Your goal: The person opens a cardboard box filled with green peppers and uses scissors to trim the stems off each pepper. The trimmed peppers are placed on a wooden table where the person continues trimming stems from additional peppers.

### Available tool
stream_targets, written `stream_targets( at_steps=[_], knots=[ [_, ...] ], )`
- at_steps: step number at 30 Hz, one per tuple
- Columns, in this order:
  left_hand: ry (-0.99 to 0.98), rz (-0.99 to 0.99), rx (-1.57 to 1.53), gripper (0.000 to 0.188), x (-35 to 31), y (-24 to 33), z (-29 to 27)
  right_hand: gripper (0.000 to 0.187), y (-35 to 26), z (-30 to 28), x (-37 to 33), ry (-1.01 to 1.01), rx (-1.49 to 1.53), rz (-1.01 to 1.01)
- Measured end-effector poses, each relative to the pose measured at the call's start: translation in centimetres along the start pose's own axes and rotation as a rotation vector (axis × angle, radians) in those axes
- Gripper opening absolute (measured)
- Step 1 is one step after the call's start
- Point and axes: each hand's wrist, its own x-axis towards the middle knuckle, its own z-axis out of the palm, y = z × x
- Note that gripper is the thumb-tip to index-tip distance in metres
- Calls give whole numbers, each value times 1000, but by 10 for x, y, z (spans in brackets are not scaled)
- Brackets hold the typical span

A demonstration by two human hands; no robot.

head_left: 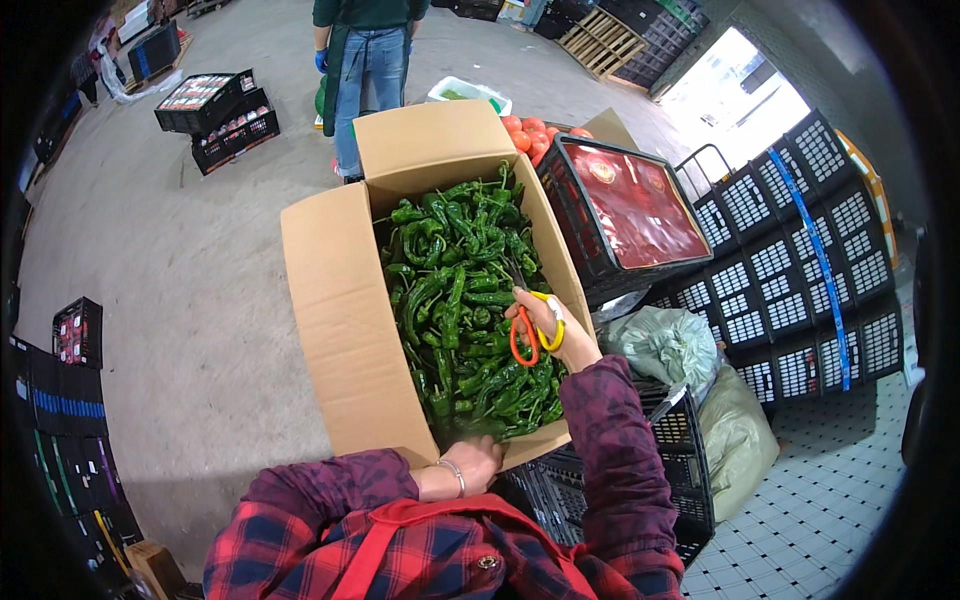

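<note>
The right hand (572, 340) has its fingers closed about the red-and-yellow-handled scissors (532, 330), blades pointing away from the person, over long green peppers (450, 300). These fill the open cardboard box (345, 330) beneath and left of those fingers. The left hand (474, 462) is at the box's near edge, its fingers by the nearest peppers; blur hides whether they grip any. Beyond the right fingers are red tomatoes (535, 140) and, farther right, a black plastic crate (565, 195); a pale plastic bag (665, 345) bulges right of them.

Open air above the green peppers (455, 290); far carton flap (430, 138) and, rightward, black crate (575, 225) as barriers
</note>
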Motion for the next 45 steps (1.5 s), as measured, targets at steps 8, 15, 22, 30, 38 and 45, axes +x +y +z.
stream_targets(
  at_steps=[8, 15, 22, 30, 38, 45],
  knots=[
    [-5, -17, 19, 37, -1, -1, 1, 47, 20, -3, 35, -69, 323, 122],
    [-83, -51, -20, 34, 1, 6, -15, 41, 27, -4, 25, 57, 145, -98],
    [-111, -93, -54, 35, 3, 5, -11, 44, 24, -18, 4, 111, 229, -28],
    [-99, -77, -40, 35, 3, 5, -12, 46, 28, -23, 13, 177, 288, 96],
    [-105, -58, -23, 34, 4, 2, -6, 49, 37, -33, 30, 253, 191, -2],
    [-90, -59, 2, 31, 5, 1, -9, 47, 29, -33, 20, 355, -42, -128]
  ],
)
